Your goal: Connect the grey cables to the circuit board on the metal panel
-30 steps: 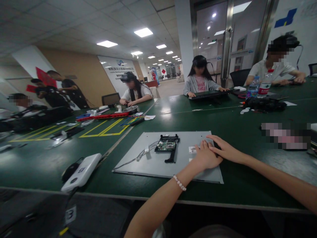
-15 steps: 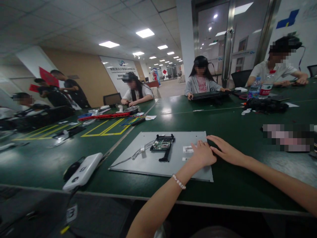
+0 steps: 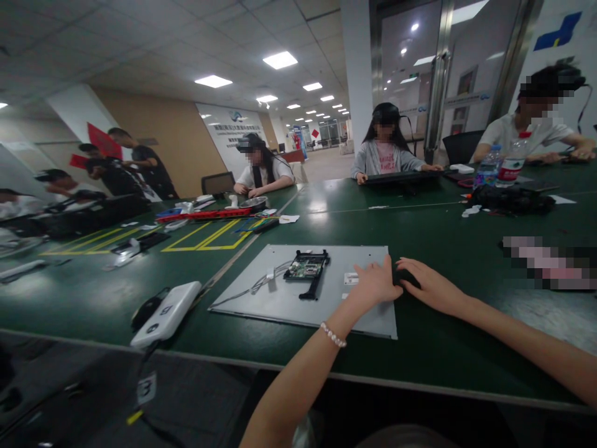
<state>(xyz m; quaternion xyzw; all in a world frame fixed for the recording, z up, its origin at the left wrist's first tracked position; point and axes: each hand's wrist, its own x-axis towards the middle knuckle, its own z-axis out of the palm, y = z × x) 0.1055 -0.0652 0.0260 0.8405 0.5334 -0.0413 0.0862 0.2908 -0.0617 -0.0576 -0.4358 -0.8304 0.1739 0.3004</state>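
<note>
A flat grey metal panel (image 3: 261, 292) lies on the green table in front of me. A green circuit board (image 3: 304, 269) in a black bracket (image 3: 308, 290) sits on it, with grey cables (image 3: 254, 287) running off to the left. My left hand (image 3: 375, 284), with a beaded bracelet at the wrist, is over the panel's right edge, fingers spread and nothing visible in it. Just beyond that edge my right hand (image 3: 433, 289) is held low over the table, its fingers loosely curved and apart. White labels (image 3: 351, 279) show beside my left hand.
A white power bank (image 3: 166, 314) with a cable lies left of the panel, near the table's front edge. Bottles (image 3: 510, 163) and a black bundle (image 3: 513, 199) stand at the back right. Several people sit around the table; one (image 3: 386, 155) handles a dark flat panel.
My right hand has drawn slightly away from my left hand and the panel edge. The fingers of my left hand have spread. The whole view has shifted a little.
</note>
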